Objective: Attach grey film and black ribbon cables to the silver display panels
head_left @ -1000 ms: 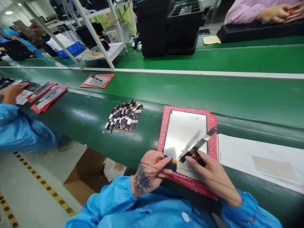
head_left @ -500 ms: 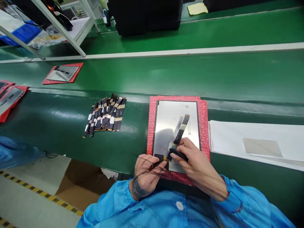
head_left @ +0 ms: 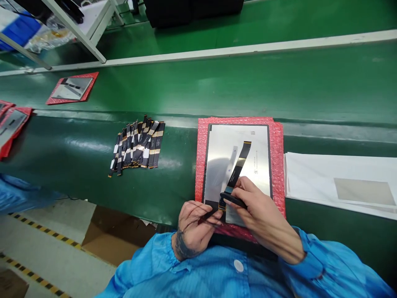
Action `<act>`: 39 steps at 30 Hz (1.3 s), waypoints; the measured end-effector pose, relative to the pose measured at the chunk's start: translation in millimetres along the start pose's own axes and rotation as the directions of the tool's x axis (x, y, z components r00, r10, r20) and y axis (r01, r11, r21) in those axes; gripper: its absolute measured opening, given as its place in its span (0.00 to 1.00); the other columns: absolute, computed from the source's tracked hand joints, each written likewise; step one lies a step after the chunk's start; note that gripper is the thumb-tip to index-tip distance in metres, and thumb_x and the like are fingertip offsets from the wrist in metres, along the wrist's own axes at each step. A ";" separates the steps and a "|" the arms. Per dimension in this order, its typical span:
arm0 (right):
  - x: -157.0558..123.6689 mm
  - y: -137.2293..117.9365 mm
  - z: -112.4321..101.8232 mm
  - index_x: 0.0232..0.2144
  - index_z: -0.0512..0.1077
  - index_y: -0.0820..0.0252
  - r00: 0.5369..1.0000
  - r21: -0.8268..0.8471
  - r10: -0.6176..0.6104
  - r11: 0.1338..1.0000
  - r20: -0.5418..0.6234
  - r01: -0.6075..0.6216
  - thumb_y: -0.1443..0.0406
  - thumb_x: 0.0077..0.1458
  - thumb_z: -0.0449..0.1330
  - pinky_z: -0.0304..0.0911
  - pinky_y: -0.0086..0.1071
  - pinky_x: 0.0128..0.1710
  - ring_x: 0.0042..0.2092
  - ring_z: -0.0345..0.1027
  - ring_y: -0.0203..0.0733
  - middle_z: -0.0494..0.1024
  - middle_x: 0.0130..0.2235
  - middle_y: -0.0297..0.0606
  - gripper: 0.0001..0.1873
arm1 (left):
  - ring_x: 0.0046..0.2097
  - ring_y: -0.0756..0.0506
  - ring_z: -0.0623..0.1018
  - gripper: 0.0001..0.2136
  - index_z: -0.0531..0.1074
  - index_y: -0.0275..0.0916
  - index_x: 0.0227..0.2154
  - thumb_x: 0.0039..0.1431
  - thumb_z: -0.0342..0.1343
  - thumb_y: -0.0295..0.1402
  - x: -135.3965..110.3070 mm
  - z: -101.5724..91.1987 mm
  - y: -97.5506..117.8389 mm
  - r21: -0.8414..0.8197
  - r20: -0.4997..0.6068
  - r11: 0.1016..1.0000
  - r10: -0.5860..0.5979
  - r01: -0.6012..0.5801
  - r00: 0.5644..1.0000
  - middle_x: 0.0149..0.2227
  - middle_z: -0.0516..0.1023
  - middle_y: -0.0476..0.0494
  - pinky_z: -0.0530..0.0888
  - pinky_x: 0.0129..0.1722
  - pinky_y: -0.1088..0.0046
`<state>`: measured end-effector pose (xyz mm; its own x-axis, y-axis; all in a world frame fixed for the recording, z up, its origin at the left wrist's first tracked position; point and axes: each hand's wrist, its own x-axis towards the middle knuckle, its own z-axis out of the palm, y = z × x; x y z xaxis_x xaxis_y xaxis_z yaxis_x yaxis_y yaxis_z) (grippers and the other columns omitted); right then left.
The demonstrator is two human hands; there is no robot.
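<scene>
A silvery display panel (head_left: 223,149) lies on a red bubble-wrap sheet (head_left: 279,140) at the near edge of the green bench. A black and gold flex cable (head_left: 238,163) rises slantwise from the panel's near edge. My right hand (head_left: 257,211) grips a black tool (head_left: 232,200) and presses its tip at the cable's lower end. My left hand (head_left: 194,225) pinches a small dark tab at the panel's near left corner, fingers closed on it. Both sleeves are blue.
A fanned pile of several flex cables (head_left: 138,145) lies to the left. White paper sheets (head_left: 338,182) lie to the right. More panels on red wrap (head_left: 72,87) sit on the green conveyor belt (head_left: 217,82). A cardboard box (head_left: 108,236) stands on the floor below.
The cable swung from lying low to the right to standing more upright on the panel. My right hand slid onto its lower end with the tool. The view tilted downward.
</scene>
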<state>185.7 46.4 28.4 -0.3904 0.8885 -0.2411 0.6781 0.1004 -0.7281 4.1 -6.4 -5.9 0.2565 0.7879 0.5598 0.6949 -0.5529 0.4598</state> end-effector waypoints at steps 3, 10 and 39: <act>1.0 0.2 -1.2 0.27 0.66 0.56 1.000 0.018 -0.009 1.000 0.017 0.009 0.73 0.57 0.49 0.68 0.37 0.33 0.37 0.70 0.45 0.69 0.37 0.40 0.11 | 0.37 0.49 0.74 0.09 0.78 0.41 0.31 0.65 0.54 0.30 0.9 0.5 0.2 -0.007 0.001 1.000 0.001 -0.001 1.000 0.32 0.77 0.47 0.75 0.39 0.74; 0.2 0.3 -2.9 0.28 0.68 0.57 0.999 0.078 -0.017 0.997 0.029 0.015 0.73 0.58 0.50 0.68 0.37 0.35 0.37 0.70 0.45 0.68 0.37 0.40 0.11 | 0.38 0.48 0.74 0.08 0.79 0.41 0.34 0.64 0.54 0.30 -2.2 1.2 -1.1 -0.045 0.013 0.999 -0.003 0.003 1.000 0.33 0.78 0.46 0.74 0.41 0.72; 2.9 0.8 -3.9 0.26 0.66 0.56 0.999 0.150 -0.009 0.989 0.054 0.001 0.71 0.58 0.49 0.66 0.40 0.36 0.37 0.69 0.46 0.66 0.37 0.39 0.11 | 0.39 0.47 0.72 0.08 0.78 0.39 0.35 0.64 0.53 0.28 -5.9 2.2 -3.9 -0.053 0.008 0.998 0.018 -0.018 1.000 0.36 0.75 0.44 0.74 0.41 0.70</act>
<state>187.5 50.8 29.6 -0.4293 0.8623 -0.2688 0.5767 0.0327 -0.8163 1.4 -8.3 -12.5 0.2746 0.7798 0.5626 0.6538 -0.5805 0.4854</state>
